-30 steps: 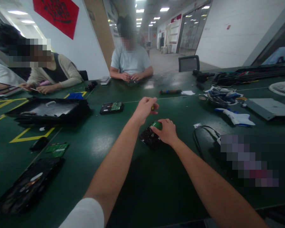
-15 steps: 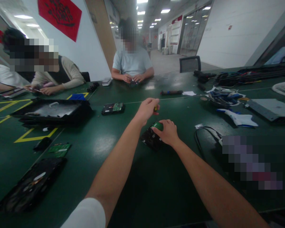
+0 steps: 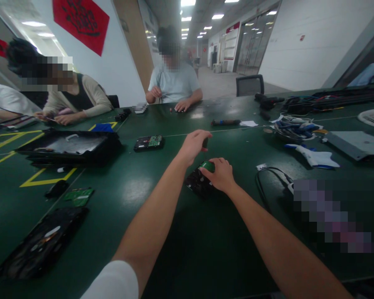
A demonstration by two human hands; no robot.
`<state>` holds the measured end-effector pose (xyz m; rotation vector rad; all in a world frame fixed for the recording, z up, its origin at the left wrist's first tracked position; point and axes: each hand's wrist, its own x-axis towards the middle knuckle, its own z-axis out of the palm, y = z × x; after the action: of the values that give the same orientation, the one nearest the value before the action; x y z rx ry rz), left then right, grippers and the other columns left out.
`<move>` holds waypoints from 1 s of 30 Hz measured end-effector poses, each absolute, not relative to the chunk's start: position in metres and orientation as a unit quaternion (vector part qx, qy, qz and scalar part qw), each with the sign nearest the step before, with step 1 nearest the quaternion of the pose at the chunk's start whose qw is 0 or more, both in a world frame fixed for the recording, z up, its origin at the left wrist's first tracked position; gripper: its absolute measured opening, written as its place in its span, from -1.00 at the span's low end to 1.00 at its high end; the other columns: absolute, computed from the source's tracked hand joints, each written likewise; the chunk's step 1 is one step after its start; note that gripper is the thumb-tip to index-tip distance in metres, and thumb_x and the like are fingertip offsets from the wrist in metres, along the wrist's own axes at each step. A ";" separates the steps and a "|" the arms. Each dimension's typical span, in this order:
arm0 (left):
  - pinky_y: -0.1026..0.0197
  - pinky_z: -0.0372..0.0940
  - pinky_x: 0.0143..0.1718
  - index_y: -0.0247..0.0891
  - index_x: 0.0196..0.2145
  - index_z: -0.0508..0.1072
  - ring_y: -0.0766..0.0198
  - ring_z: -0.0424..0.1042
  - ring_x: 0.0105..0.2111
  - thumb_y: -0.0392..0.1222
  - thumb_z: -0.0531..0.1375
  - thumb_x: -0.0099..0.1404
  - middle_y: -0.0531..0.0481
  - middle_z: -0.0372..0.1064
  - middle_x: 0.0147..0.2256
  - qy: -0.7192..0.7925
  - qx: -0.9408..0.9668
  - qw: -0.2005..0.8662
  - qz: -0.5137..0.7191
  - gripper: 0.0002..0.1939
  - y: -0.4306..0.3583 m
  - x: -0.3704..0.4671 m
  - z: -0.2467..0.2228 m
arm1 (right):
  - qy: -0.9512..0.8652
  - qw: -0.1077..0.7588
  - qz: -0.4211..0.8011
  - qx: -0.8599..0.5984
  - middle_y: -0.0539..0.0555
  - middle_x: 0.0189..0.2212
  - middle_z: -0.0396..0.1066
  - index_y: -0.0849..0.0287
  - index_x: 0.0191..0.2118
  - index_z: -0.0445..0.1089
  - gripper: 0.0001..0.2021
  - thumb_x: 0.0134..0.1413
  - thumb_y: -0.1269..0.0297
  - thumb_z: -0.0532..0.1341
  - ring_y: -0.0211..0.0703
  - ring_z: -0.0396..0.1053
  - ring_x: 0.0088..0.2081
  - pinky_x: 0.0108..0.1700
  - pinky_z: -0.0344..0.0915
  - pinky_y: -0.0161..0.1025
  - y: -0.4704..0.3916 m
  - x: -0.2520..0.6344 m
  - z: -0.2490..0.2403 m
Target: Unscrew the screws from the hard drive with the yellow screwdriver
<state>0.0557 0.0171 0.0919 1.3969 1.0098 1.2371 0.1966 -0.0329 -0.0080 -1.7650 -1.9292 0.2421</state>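
Note:
My left hand (image 3: 195, 145) is raised just above the far side of a black hard drive (image 3: 198, 182), its fingers curled around a small dark thing that I cannot make out. My right hand (image 3: 222, 174) grips the drive's right side, with the thumb by a green circuit board (image 3: 208, 166) on its top. The drive is tilted over the green table (image 3: 180, 232); its lower edge is in shadow.
Another drive (image 3: 148, 143) lies beyond my left forearm. At left are a black tray (image 3: 71, 143), a loose green board (image 3: 79, 196) and a large black casing (image 3: 40, 243). A cable (image 3: 262, 187), glove (image 3: 314, 157) and metal box (image 3: 355, 144) lie right. People sit opposite.
The yellow patch seen between my left fingers no longer shows; a dark one does. My right hand stays on the drive. The person opposite has moved their hands apart, raising one.

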 end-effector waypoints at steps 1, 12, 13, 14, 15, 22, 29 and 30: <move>0.29 0.40 -0.44 -0.24 -0.32 0.57 0.19 0.42 -0.22 -0.03 0.24 0.28 -0.12 0.44 -0.21 0.414 0.570 0.496 0.508 -0.77 0.016 0.056 0.093 | -0.711 0.255 0.088 -0.649 0.26 0.06 0.45 0.15 0.11 0.45 -0.45 0.24 -0.20 0.22 0.23 0.39 0.09 0.08 0.27 0.10 -0.033 0.197 -0.008; 0.23 0.45 -0.37 -0.26 -0.29 0.43 0.25 0.48 -0.34 -0.18 0.19 0.33 -0.08 0.48 -0.34 0.387 0.513 0.555 0.529 -0.90 0.013 0.060 0.096 | -0.712 0.259 0.089 -0.647 0.27 0.06 0.45 0.15 0.10 0.46 -0.45 0.24 -0.20 0.21 0.24 0.38 0.10 0.09 0.28 0.11 -0.032 0.197 -0.008; 0.25 0.44 -0.37 -0.26 -0.30 0.45 0.26 0.47 -0.34 -0.16 0.20 0.34 -0.07 0.47 -0.34 0.391 0.523 0.546 0.525 -0.88 0.014 0.061 0.096 | -0.712 0.259 0.087 -0.647 0.28 0.06 0.45 0.15 0.09 0.46 -0.45 0.24 -0.20 0.22 0.24 0.38 0.10 0.09 0.28 0.11 -0.032 0.197 -0.008; 0.27 0.42 -0.39 -0.25 -0.32 0.46 0.28 0.45 -0.35 -0.14 0.22 0.35 -0.06 0.46 -0.34 0.397 0.534 0.534 0.521 -0.86 0.014 0.061 0.096 | -0.712 0.258 0.084 -0.648 0.28 0.06 0.45 0.16 0.10 0.46 -0.45 0.24 -0.20 0.22 0.24 0.38 0.10 0.09 0.28 0.11 -0.032 0.197 -0.008; 0.29 0.41 -0.40 -0.25 -0.33 0.48 0.29 0.44 -0.35 -0.11 0.23 0.36 -0.05 0.45 -0.33 0.403 0.547 0.520 0.517 -0.83 0.014 0.061 0.095 | -0.712 0.257 0.081 -0.649 0.28 0.05 0.46 0.16 0.10 0.46 -0.45 0.23 -0.20 0.22 0.25 0.38 0.10 0.09 0.27 0.12 -0.032 0.197 -0.009; 0.32 0.39 -0.44 -0.25 -0.34 0.55 0.25 0.43 -0.29 -0.11 0.24 0.34 -0.08 0.45 -0.28 0.417 0.569 0.493 0.508 -0.82 0.012 0.058 0.097 | -0.712 0.259 0.079 -0.648 0.26 0.05 0.46 0.15 0.10 0.46 -0.44 0.23 -0.21 0.22 0.24 0.38 0.09 0.09 0.28 0.11 -0.032 0.196 -0.010; 0.20 0.46 -0.38 -0.26 -0.28 0.43 0.24 0.48 -0.36 -0.20 0.18 0.35 -0.09 0.47 -0.34 0.380 0.489 0.592 0.516 -0.91 0.011 0.060 0.100 | -0.715 0.256 0.078 -0.646 0.27 0.06 0.45 0.15 0.11 0.45 -0.43 0.24 -0.23 0.19 0.24 0.39 0.09 0.08 0.28 0.10 -0.031 0.198 -0.011; 0.20 0.46 -0.37 -0.26 -0.29 0.43 0.24 0.48 -0.36 -0.20 0.18 0.35 -0.08 0.47 -0.34 0.383 0.487 0.590 0.518 -0.91 0.011 0.060 0.100 | -0.715 0.254 0.080 -0.647 0.27 0.07 0.45 0.14 0.10 0.45 -0.43 0.24 -0.23 0.19 0.25 0.39 0.10 0.08 0.28 0.10 -0.031 0.198 -0.011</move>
<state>0.0601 0.0110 0.1003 1.1347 0.8906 1.2050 0.1977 -0.0306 -0.0112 -1.7567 -1.9419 0.2187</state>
